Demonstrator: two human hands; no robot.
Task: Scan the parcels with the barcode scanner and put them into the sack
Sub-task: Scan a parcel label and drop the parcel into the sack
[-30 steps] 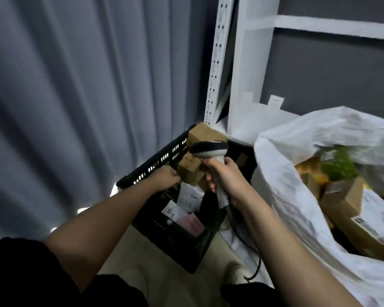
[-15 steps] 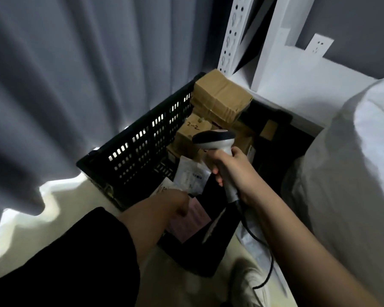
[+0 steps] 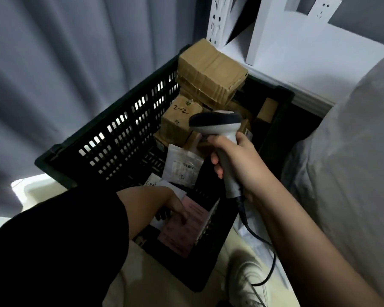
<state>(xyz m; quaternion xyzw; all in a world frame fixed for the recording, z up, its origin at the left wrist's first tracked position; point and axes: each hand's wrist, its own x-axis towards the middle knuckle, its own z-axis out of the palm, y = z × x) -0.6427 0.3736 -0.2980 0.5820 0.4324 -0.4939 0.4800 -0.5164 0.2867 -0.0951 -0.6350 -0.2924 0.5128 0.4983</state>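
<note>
A black plastic crate on the floor holds several parcels: a large brown box on top at the back, a smaller box marked "2-2", a white mailer and a flat pink parcel at the near end. My left hand reaches down into the crate and pinches the pink parcel's upper edge, thumb on top. My right hand grips the handle of the grey barcode scanner, held above the crate's middle with its head pointing left. The white sack bulges at the right; its opening is out of view.
Grey curtains hang close behind the crate on the left. A white shelf upright and baseboard stand behind it. The scanner's black cable drops to the floor beside my white shoe.
The view has dipped further toward the crate and the sack's contents have left the frame. My left hand moved from the small boxes down to the pink parcel. The scanner stays over the crate.
</note>
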